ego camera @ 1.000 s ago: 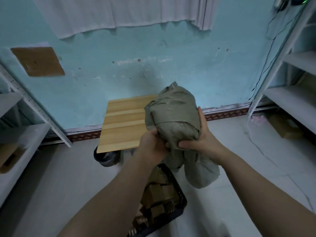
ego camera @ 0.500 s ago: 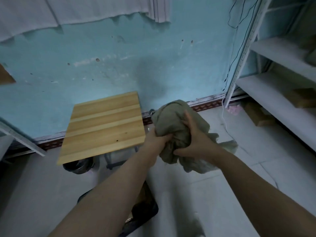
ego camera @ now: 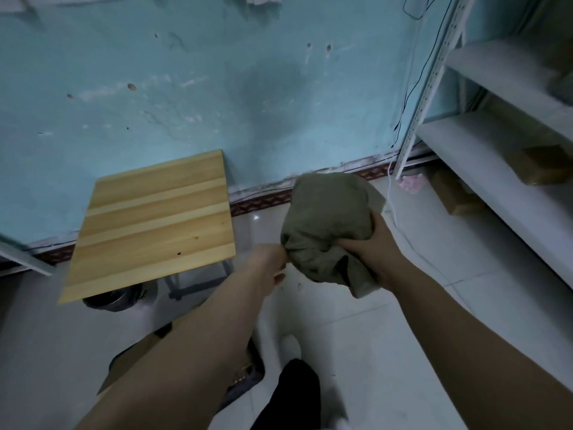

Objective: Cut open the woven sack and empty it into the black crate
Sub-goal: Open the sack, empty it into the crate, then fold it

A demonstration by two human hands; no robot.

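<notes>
The grey-green woven sack (ego camera: pixel 328 225) is crumpled into a limp ball, held in the air over the floor in front of the wall. My right hand (ego camera: pixel 372 252) grips it from below and the right side, fingers curled into the cloth. My left hand (ego camera: pixel 273 265) pinches the sack's left edge. The black crate (ego camera: pixel 248 372) sits on the floor below, mostly hidden behind my left forearm; only a corner of its rim and a bit of brown content show.
A small wooden-topped table (ego camera: pixel 155 225) stands against the turquoise wall at left, a dark bowl (ego camera: pixel 114 299) under it. White shelving (ego camera: pixel 496 156) with cardboard boxes runs along the right. A brown cardboard piece (ego camera: pixel 136 358) lies beside the crate. My dark trouser leg (ego camera: pixel 294 395) is at the bottom.
The sack has been bunched tighter and carried rightward, away from above the crate. The view swung right and down, so the crate has dropped behind my left arm.
</notes>
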